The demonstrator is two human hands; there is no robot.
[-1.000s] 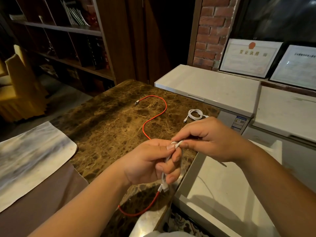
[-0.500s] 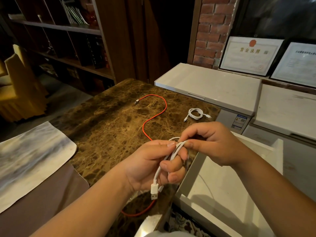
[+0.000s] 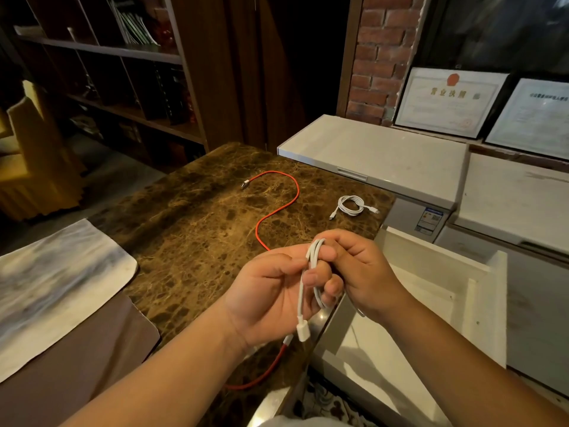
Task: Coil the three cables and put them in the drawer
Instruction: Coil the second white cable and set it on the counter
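My left hand (image 3: pixel 268 297) and my right hand (image 3: pixel 360 272) both hold a white cable (image 3: pixel 314 263) looped into a small coil above the table's front right edge; its white plug (image 3: pixel 303 331) dangles below my left palm. A red cable (image 3: pixel 277 211) lies uncoiled in an S shape across the brown marble table (image 3: pixel 191 235), its near end passing under my left hand. A second white cable (image 3: pixel 351 206) lies coiled at the table's far right corner. The white drawer (image 3: pixel 431 291) stands pulled out to the right, just below my right hand.
A pale cloth (image 3: pixel 52 288) covers the table's left part. Two white chest freezers (image 3: pixel 378 155) stand behind the table and drawer, with framed certificates (image 3: pixel 446 103) on the ledge above. Dark wooden shelves (image 3: pixel 107 72) fill the left wall, a yellow chair (image 3: pixel 37 155) below them.
The loops of white cable have grown between my hands, and the plug has swung down below my left palm. My right hand has wrapped closer over the coil's top.
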